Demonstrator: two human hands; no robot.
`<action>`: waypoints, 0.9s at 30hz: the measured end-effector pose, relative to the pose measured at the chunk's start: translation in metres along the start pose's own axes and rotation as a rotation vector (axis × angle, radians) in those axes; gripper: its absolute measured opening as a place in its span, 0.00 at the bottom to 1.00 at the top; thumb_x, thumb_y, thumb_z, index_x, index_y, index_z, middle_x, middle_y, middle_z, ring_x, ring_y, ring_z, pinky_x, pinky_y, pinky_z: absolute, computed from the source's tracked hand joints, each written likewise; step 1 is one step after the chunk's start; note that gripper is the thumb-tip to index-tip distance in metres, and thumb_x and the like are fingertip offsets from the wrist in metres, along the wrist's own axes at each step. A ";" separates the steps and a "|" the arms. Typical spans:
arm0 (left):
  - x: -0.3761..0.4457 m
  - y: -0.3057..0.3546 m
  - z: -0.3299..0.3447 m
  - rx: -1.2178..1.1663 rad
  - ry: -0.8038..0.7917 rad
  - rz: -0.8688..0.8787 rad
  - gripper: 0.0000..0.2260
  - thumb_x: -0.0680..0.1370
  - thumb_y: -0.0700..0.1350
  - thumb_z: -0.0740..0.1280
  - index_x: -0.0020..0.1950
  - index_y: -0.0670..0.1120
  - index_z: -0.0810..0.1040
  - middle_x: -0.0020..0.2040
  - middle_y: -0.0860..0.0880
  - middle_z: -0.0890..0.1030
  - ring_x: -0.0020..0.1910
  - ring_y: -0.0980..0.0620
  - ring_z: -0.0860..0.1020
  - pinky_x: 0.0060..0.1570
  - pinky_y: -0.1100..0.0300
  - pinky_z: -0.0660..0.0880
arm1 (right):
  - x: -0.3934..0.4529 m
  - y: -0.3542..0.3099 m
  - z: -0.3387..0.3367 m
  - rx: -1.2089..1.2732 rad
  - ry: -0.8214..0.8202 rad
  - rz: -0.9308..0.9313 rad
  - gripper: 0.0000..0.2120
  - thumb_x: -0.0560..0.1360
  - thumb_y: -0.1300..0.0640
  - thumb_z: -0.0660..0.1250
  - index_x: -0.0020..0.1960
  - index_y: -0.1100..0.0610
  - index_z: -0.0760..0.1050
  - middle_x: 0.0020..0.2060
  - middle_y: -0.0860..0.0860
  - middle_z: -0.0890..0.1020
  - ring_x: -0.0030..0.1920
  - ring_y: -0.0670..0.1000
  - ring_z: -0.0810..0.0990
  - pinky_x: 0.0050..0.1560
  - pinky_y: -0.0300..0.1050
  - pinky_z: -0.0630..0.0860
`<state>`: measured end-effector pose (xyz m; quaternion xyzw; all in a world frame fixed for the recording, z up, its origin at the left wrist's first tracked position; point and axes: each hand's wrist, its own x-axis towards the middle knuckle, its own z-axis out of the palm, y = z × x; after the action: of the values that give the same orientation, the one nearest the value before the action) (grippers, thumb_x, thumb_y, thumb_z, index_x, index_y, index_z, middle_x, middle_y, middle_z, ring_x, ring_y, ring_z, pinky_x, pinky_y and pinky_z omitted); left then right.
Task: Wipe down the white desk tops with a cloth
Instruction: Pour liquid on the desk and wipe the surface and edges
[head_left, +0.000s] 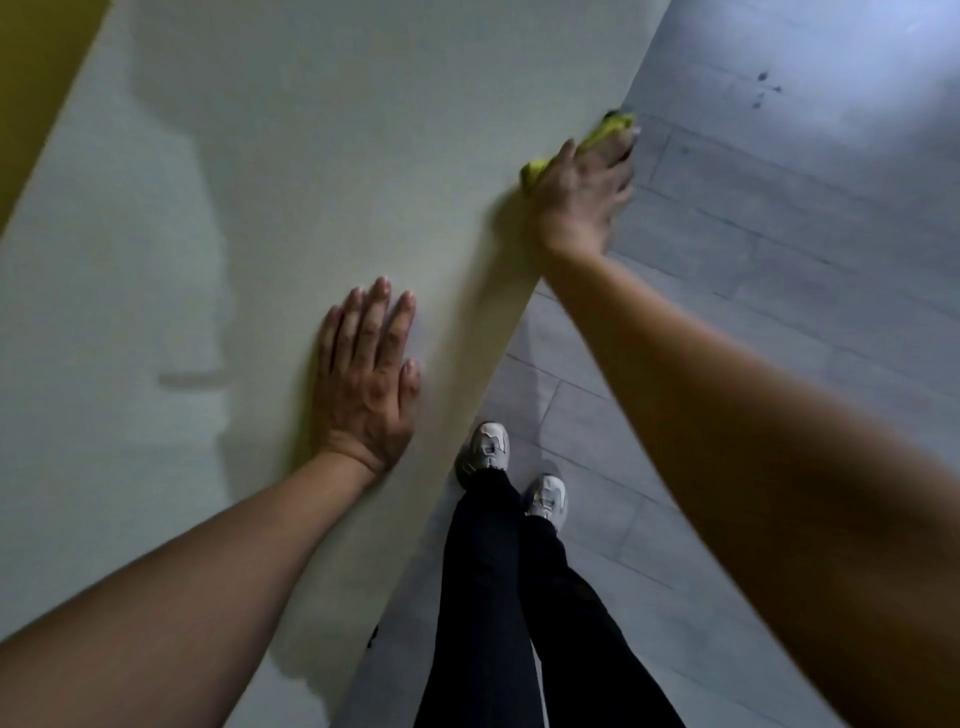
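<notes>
Head view, looking steeply down: we see the white counter filling the left and centre of the frame, its right edge running diagonally from upper right down to the bottom centre. Our right hand sits at that edge in the upper right of the frame, pressing a yellow-green cloth onto the counter; the cloth pokes out at the hand's left side and again past the fingertips near the edge. The fingers reach over the cloth toward the edge and are motion-blurred, so we cannot tell whether they curl round the cloth or just press it flat. Our left hand lies palm down on the counter at centre frame, well apart from the cloth, fingers straight and close together, thumb alongside. Both forearms are bare. Lower centre, beside the counter edge, we see dark trousers and two light sneakers on a grey plank floor. A few dark spots mark the floor at upper right. A yellow strip shows at upper left beyond the counter.
</notes>
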<state>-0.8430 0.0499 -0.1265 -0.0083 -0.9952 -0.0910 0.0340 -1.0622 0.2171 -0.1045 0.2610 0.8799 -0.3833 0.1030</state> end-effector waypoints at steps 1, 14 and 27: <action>0.000 0.000 0.000 0.000 0.006 -0.001 0.27 0.83 0.50 0.53 0.83 0.44 0.63 0.83 0.43 0.61 0.83 0.40 0.59 0.81 0.40 0.55 | 0.013 -0.005 -0.001 -0.005 0.012 0.001 0.33 0.85 0.45 0.51 0.82 0.58 0.41 0.78 0.59 0.59 0.75 0.60 0.62 0.72 0.58 0.62; 0.001 -0.002 0.003 -0.015 0.077 0.008 0.27 0.83 0.49 0.52 0.81 0.44 0.66 0.82 0.42 0.65 0.81 0.40 0.62 0.80 0.40 0.58 | -0.187 0.078 0.022 -0.026 -0.100 -0.041 0.34 0.84 0.41 0.47 0.82 0.54 0.37 0.77 0.58 0.59 0.76 0.61 0.60 0.72 0.62 0.62; -0.002 -0.006 0.006 -0.044 0.126 0.010 0.26 0.83 0.49 0.54 0.81 0.45 0.68 0.81 0.42 0.66 0.80 0.39 0.64 0.80 0.42 0.57 | -0.099 0.057 0.026 0.045 0.008 -0.076 0.31 0.86 0.44 0.48 0.83 0.56 0.42 0.80 0.58 0.55 0.77 0.61 0.59 0.76 0.59 0.59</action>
<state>-0.8417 0.0453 -0.1339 -0.0081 -0.9888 -0.1130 0.0970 -0.9485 0.1927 -0.1197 0.2311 0.8809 -0.4054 0.0789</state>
